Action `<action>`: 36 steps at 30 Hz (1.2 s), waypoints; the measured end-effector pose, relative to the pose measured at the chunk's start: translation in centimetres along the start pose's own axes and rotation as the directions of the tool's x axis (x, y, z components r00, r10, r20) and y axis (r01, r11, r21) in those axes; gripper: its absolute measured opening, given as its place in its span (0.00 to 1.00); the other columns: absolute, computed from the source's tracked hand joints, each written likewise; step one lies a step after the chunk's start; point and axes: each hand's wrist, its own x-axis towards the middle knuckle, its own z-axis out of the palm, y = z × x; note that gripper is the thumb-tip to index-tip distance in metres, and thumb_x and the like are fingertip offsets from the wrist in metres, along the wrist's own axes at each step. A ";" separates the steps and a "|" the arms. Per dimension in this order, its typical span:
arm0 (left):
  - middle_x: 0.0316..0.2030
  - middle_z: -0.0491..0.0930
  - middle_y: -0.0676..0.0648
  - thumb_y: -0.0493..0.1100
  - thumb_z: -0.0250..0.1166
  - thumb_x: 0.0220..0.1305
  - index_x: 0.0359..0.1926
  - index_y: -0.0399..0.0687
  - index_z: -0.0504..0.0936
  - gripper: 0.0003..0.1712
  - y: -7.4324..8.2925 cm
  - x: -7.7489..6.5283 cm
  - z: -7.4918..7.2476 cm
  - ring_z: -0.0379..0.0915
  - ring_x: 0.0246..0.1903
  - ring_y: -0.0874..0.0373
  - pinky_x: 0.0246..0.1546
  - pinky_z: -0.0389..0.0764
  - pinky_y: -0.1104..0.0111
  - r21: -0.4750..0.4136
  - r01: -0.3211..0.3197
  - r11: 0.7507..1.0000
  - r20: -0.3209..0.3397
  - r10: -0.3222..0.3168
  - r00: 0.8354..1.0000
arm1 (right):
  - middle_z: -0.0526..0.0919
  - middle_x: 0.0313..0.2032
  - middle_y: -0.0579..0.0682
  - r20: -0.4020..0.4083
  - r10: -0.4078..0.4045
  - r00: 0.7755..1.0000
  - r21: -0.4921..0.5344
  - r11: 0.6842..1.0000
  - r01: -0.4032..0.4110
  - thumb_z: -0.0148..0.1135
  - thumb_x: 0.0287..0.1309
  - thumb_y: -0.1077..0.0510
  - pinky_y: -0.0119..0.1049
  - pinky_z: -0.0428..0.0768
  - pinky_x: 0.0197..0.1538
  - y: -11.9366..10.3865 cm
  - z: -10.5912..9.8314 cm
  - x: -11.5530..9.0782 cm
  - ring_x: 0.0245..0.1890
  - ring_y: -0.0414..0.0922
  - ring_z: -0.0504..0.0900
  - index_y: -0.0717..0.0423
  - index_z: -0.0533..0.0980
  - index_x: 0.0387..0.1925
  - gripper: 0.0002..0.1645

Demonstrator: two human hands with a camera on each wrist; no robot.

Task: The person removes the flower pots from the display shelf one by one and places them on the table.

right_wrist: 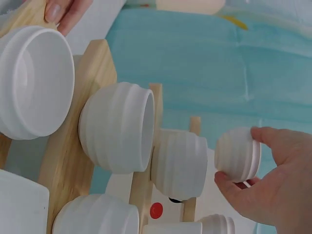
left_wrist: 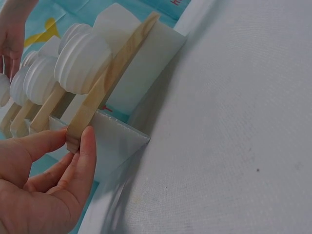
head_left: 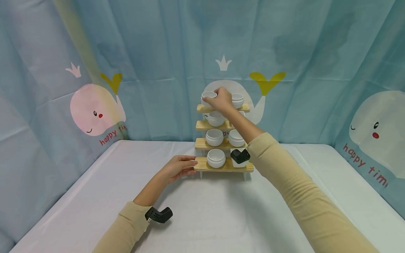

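A stepped display rack with wooden boards [head_left: 202, 164] stands on the table and bears small white ribbed bowls. My right hand [head_left: 223, 100] is at the top left of the rack and pinches a white bowl [right_wrist: 236, 155] between thumb and fingers. In the right wrist view a gap shows between this bowl and the top board [right_wrist: 194, 126]. Down at the lowest board, my left hand [head_left: 180, 167] pinches its left end [left_wrist: 78, 131] between thumb and fingers. Another bowl [head_left: 237, 101] sits on the top board to the right, partly behind the right hand.
Each lower board carries white vessels, among them a ribbed bowl [head_left: 216, 158] and a squarish cup [right_wrist: 22, 204]. My right forearm [head_left: 246, 125] covers part of the rack's right side. A white cloth [head_left: 202, 211] covers the table, and a blue whale-print curtain [head_left: 177, 70] hangs close behind.
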 end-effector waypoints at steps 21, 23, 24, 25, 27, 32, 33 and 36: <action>0.46 0.79 0.43 0.34 0.61 0.77 0.73 0.24 0.66 0.30 0.0 0.1 -0.3 0.84 0.35 0.62 0.42 0.90 0.75 0.007 0.000 1.000 0.037 0.000 0.999 | 0.76 0.61 0.60 0.035 -0.071 0.997 0.087 0.994 0.068 0.73 0.67 0.50 0.42 0.81 0.58 0.2 -0.8 -2.0 0.57 0.51 0.72 0.67 0.70 0.67 0.37; 0.46 0.79 0.43 0.33 0.61 0.77 0.73 0.24 0.66 0.30 0.1 0.1 -0.3 0.84 0.35 0.62 0.43 0.90 0.75 0.004 -0.002 1.000 0.041 0.002 0.999 | 0.76 0.61 0.59 0.036 -0.071 0.997 0.092 0.993 0.067 0.73 0.67 0.50 0.42 0.81 0.57 0.1 -0.8 -2.3 0.57 0.50 0.73 0.66 0.71 0.66 0.36; 0.45 0.79 0.43 0.33 0.61 0.77 0.73 0.24 0.66 0.30 0.0 0.1 -0.3 0.84 0.35 0.62 0.43 0.90 0.75 0.004 -0.004 1.000 0.044 0.004 0.999 | 0.77 0.61 0.59 0.038 -0.073 0.997 0.093 0.993 0.069 0.73 0.67 0.50 0.42 0.81 0.57 0.1 -0.8 -2.5 0.57 0.50 0.73 0.66 0.71 0.66 0.36; 0.45 0.79 0.43 0.33 0.61 0.77 0.73 0.24 0.66 0.30 0.0 0.1 -0.3 0.84 0.35 0.62 0.43 0.90 0.75 0.002 -0.006 1.000 0.046 0.006 0.999 | 0.77 0.61 0.59 0.041 -0.074 0.996 0.093 0.993 0.070 0.73 0.67 0.50 0.42 0.82 0.57 0.1 -0.9 -2.6 0.57 0.50 0.74 0.66 0.71 0.66 0.36; 0.44 0.79 0.44 0.33 0.61 0.77 0.73 0.23 0.66 0.30 0.0 0.1 -0.3 0.84 0.35 0.62 0.43 0.90 0.75 -0.001 -0.011 1.000 0.053 0.011 0.999 | 0.77 0.61 0.59 0.046 -0.079 0.996 0.089 0.993 0.075 0.73 0.66 0.50 0.41 0.82 0.56 0.1 -0.9 -3.0 0.57 0.50 0.74 0.65 0.72 0.66 0.36; 0.44 0.79 0.44 0.33 0.60 0.77 0.74 0.23 0.65 0.30 0.0 0.1 -0.2 0.84 0.35 0.62 0.44 0.90 0.74 -0.006 -0.016 1.000 0.063 0.016 0.998 | 0.77 0.63 0.59 0.053 -0.088 0.995 0.088 0.993 0.083 0.73 0.67 0.50 0.43 0.82 0.58 0.2 -1.0 -3.5 0.59 0.52 0.75 0.65 0.72 0.67 0.36; 0.44 0.79 0.44 0.33 0.60 0.77 0.74 0.23 0.65 0.30 0.0 0.1 -0.2 0.84 0.35 0.62 0.44 0.90 0.74 -0.006 -0.015 1.000 0.063 0.015 0.998 | 0.77 0.63 0.59 0.052 -0.089 0.995 0.088 0.993 0.084 0.73 0.67 0.50 0.43 0.82 0.59 0.2 -1.1 -3.6 0.60 0.52 0.75 0.65 0.72 0.67 0.36; 0.46 0.79 0.43 0.32 0.60 0.77 0.74 0.23 0.65 0.30 0.1 0.1 -0.2 0.84 0.36 0.62 0.44 0.90 0.74 -0.010 -0.010 1.000 0.065 0.011 0.998 | 0.77 0.64 0.59 0.057 -0.093 0.994 0.096 0.992 0.087 0.73 0.67 0.50 0.44 0.83 0.60 0.3 -1.2 -3.9 0.60 0.53 0.76 0.65 0.71 0.68 0.37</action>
